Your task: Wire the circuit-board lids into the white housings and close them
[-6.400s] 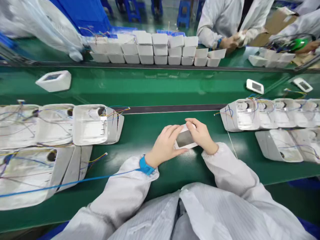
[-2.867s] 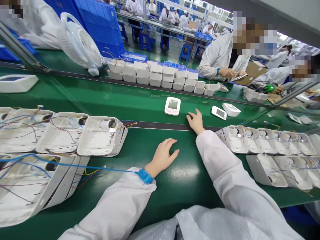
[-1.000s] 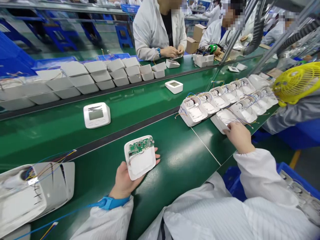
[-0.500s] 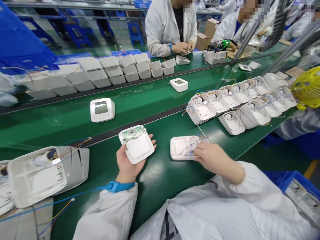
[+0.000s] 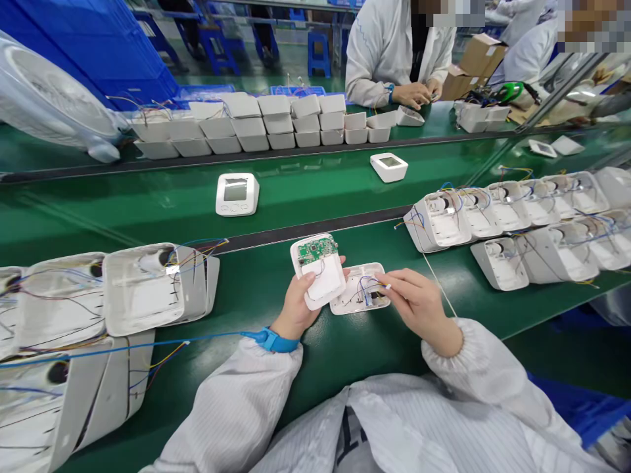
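Note:
My left hand [image 5: 298,303] grips a white plastic cover [image 5: 324,287] with a green circuit board [image 5: 317,248] along its top end, its inner side facing up. Just right of it, an open white housing [image 5: 351,299] lies on the green bench, partly covered by the cover. Thin coloured wires come out of this housing. Between the thumb and fingertips of my right hand [image 5: 419,303] is the small white connector [image 5: 388,286] at the end of those wires. A blue strap [image 5: 271,339] circles my left wrist.
Open white housings with loose wires stand in rows at the left [image 5: 142,289] and right [image 5: 446,220]. Two finished-looking devices with screens [image 5: 237,194] [image 5: 389,167] lie on the green belt. Across it, a co-worker [image 5: 394,52] sits beside stacked housings [image 5: 276,125].
My left hand has brought the cover right, so it now overlaps the housing's edge. My right hand has lifted the wire end out of the housing. The camera view has shifted left.

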`<act>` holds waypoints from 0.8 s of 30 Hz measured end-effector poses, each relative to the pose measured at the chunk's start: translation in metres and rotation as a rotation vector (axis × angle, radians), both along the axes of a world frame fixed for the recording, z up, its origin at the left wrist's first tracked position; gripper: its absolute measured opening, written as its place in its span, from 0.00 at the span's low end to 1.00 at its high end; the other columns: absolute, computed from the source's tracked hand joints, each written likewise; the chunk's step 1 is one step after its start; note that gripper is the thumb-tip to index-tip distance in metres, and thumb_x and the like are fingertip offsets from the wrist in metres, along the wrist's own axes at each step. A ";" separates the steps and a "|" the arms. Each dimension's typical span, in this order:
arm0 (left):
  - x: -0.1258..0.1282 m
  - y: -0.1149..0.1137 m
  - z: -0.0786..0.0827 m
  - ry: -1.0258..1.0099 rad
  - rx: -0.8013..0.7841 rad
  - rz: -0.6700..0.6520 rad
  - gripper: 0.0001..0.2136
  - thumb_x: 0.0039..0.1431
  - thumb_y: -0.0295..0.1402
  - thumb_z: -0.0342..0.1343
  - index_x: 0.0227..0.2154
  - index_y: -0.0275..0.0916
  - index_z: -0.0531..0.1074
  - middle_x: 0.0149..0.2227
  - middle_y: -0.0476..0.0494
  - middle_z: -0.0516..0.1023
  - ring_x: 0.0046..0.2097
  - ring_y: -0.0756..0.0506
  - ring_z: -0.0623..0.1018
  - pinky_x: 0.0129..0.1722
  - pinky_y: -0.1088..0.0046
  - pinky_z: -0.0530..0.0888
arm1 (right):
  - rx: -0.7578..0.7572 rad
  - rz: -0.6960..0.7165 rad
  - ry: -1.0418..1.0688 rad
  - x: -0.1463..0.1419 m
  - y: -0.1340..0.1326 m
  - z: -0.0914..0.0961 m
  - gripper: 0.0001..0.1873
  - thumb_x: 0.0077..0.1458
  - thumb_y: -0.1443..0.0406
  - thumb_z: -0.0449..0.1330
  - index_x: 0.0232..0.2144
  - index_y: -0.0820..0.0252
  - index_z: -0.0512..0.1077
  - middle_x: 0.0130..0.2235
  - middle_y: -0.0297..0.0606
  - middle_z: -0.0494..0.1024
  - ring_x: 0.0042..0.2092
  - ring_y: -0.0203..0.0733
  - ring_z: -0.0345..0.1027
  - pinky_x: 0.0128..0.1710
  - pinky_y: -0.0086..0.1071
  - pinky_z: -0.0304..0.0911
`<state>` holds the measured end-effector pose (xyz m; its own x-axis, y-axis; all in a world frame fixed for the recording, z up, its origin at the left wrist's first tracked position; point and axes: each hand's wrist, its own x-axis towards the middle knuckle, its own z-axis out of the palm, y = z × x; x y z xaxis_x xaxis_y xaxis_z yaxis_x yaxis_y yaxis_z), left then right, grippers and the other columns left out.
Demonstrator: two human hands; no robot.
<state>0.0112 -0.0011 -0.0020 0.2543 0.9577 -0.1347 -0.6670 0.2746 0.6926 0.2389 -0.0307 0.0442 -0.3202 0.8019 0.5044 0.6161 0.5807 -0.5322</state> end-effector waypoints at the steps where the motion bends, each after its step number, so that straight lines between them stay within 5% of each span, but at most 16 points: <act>1: 0.000 0.000 -0.001 0.009 0.015 -0.001 0.24 0.53 0.42 0.59 0.50 0.31 0.73 0.54 0.29 0.75 0.52 0.28 0.77 0.53 0.48 0.73 | -0.001 0.009 0.067 -0.007 0.004 0.000 0.15 0.62 0.66 0.56 0.49 0.50 0.75 0.42 0.40 0.79 0.41 0.42 0.73 0.39 0.37 0.70; 4: -0.001 -0.002 -0.004 0.048 0.055 0.004 0.23 0.53 0.38 0.60 0.50 0.32 0.74 0.51 0.31 0.77 0.53 0.29 0.77 0.53 0.50 0.73 | -0.106 0.045 0.221 -0.024 0.024 0.002 0.10 0.61 0.63 0.59 0.43 0.49 0.79 0.44 0.39 0.79 0.44 0.42 0.74 0.44 0.38 0.71; 7: -0.002 -0.005 -0.007 0.114 0.066 0.047 0.23 0.49 0.36 0.62 0.49 0.34 0.74 0.49 0.35 0.79 0.53 0.30 0.76 0.54 0.52 0.73 | -0.379 0.209 0.318 -0.034 0.053 0.006 0.08 0.59 0.59 0.61 0.38 0.51 0.80 0.42 0.37 0.81 0.44 0.43 0.75 0.47 0.40 0.71; 12: -0.004 -0.009 -0.015 0.223 0.065 0.120 0.23 0.45 0.34 0.65 0.47 0.35 0.75 0.49 0.38 0.80 0.53 0.31 0.76 0.54 0.52 0.72 | -0.752 0.329 0.457 -0.047 0.079 0.000 0.10 0.55 0.58 0.64 0.34 0.57 0.79 0.30 0.35 0.80 0.32 0.40 0.75 0.34 0.35 0.72; 15: -0.006 -0.010 -0.015 0.221 0.090 0.124 0.24 0.47 0.34 0.64 0.50 0.36 0.74 0.51 0.38 0.78 0.54 0.31 0.75 0.55 0.52 0.71 | -0.686 0.185 0.426 -0.053 0.075 -0.011 0.10 0.52 0.59 0.66 0.36 0.57 0.78 0.29 0.33 0.80 0.30 0.40 0.75 0.31 0.32 0.70; 18: -0.009 -0.009 -0.010 0.162 0.115 0.042 0.26 0.50 0.36 0.63 0.54 0.36 0.71 0.54 0.35 0.76 0.56 0.29 0.73 0.55 0.49 0.71 | -0.447 0.014 0.258 -0.054 0.069 -0.021 0.05 0.55 0.62 0.65 0.35 0.56 0.76 0.31 0.33 0.81 0.32 0.40 0.76 0.34 0.32 0.69; 24: -0.013 -0.009 0.000 0.157 0.067 0.001 0.29 0.46 0.36 0.64 0.54 0.35 0.71 0.52 0.33 0.77 0.57 0.28 0.73 0.55 0.48 0.71 | -0.073 -0.033 -0.228 -0.050 0.070 -0.030 0.09 0.63 0.64 0.56 0.33 0.57 0.75 0.32 0.36 0.81 0.34 0.40 0.74 0.34 0.32 0.62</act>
<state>-0.0020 -0.0103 -0.0016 0.2343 0.9661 -0.1085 -0.5493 0.2236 0.8051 0.1891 0.0394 0.0146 -0.3921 0.8456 0.3624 0.7429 0.5233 -0.4174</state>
